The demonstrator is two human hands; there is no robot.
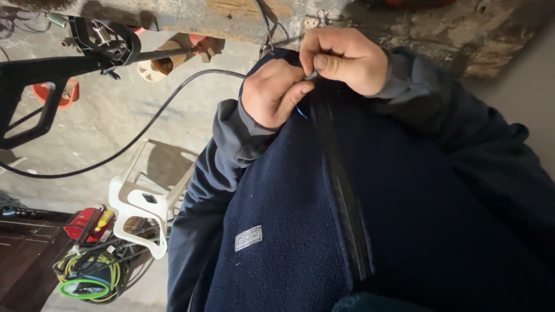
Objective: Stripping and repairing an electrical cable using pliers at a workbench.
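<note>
While the camera looks straight down the wearer's chest, both hands meet at the bottom of a navy fleece jacket [289, 231], whose nap is soft and slightly pilled. The left hand [274, 92] is curled, its thumb and forefinger pinching one fleece edge beside the zipper [344, 196]. The right hand [347, 58] is folded into a loose fist, thumb pressed against forefinger on what looks like the small zipper end between the two hands; the piece itself is too hidden to make out clearly. Both grips are clenched on the jacket's front edges, touching each other. The zipper runs as a narrow black toothed band down the middle of the fleece, its tape smooth against the fuzzy cloth. A small rectangular grey woven patch [248, 237] sits on the chest panel. Smoother, grey-blue sleeves [231, 138] of a different, flatter fabric cover both forearms.

Beyond the body lies a rough concrete floor [115, 115]. A black hard-plastic spray gun [34, 92] with an angular handle hangs at the left, and a thin black hose [144, 127] curves away from it. A white moulded plastic chair [144, 202] stands below, near a coil of yellow-green cable [87, 277] and a red tool [84, 222].
</note>
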